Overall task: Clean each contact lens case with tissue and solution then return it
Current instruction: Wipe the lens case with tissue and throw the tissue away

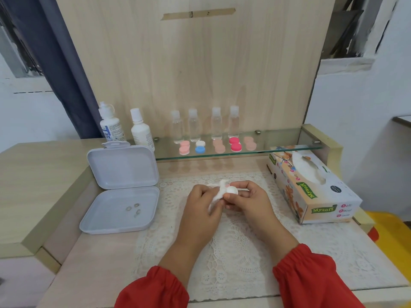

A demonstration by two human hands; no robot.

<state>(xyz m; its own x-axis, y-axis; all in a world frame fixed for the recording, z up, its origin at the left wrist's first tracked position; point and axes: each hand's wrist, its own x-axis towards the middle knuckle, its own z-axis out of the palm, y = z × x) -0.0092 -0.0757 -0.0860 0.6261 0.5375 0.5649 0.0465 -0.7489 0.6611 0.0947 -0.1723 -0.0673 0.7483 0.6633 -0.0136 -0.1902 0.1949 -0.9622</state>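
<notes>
Head view: the only view; it looks down at both hands over a lace mat (233, 241) on the table (73, 263).
Left hand (203, 202): fingers curled round a wad of white tissue (219, 190), pressing it against the piece in the other hand, seemingly to wipe it.
Right hand (249, 200): pinches a small white round piece (232, 190), probably a contact lens case or its cap; which one I cannot tell, as tissue and fingers cover most of it.
Why held so: one hand steadies the case while the other works the tissue, both lifted just above the mat.
Shelf cases: five more cases (235, 144) lie in a row on the glass shelf (289, 150) at the far side, well apart from the hands, likely where the cleaned one goes back.
Solution: two white bottles (142, 131) stand at far left, within reach; four small clear bottles (216, 126) stand behind the cases.
Tissue box (311, 190): at right, opening upward for an easy pull.
Open white box (121, 190): at left, lid back, with a few small lens-like bits in its tray.
</notes>
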